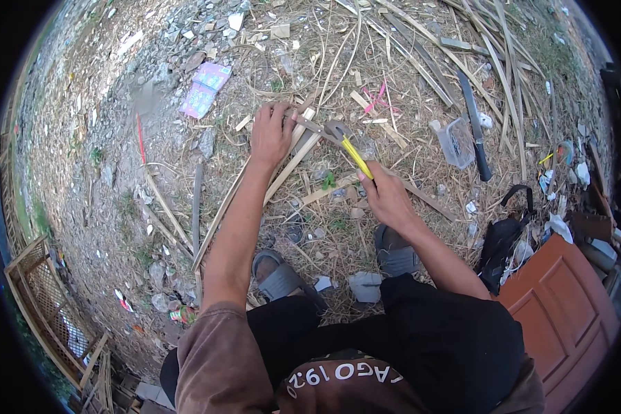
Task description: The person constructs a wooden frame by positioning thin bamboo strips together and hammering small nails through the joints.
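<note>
My left hand (270, 134) presses down on the upper ends of long split bamboo strips (283, 172) that lie on the ground and run down toward my left foot. My right hand (386, 196) grips the yellow handle of a hammer (348, 148), whose metal head (336, 129) rests at the strips just right of my left fingers. I am crouched, with both feet in grey sandals (283, 276) below the strips.
A large knife with a dark handle (475, 127) and a clear plastic box (454, 143) lie to the right. More bamboo slats (421, 55) pile at the top. A pink packet (205, 90), a black bag (500, 241), a brown wooden panel (566, 310) and a bamboo cage (45, 297) surround me.
</note>
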A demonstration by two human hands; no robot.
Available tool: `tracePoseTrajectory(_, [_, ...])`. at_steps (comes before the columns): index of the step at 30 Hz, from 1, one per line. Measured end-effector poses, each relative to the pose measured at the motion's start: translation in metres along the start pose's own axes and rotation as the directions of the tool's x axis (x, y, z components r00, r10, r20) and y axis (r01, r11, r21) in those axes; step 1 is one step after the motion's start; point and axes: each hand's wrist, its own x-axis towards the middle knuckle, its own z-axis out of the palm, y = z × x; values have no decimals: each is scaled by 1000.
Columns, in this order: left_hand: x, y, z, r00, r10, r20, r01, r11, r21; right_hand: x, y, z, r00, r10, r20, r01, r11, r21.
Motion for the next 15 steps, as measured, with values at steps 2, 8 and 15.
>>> tracePoseTrajectory(2, [-1,8,3,999,-27,-23,28,998,48,1,0,-1,1000,-2,6,3,1000,-10])
tracePoseTrajectory(8, [-7,13,-1,992,-82,-100,100,978,185,4,-8,2,999,24,31,-25,999,20])
tracePoseTrajectory(15, [-45,28,-7,982,183,50,-190,963,192,1,-4,2,999,-14,-40,14,1000,2])
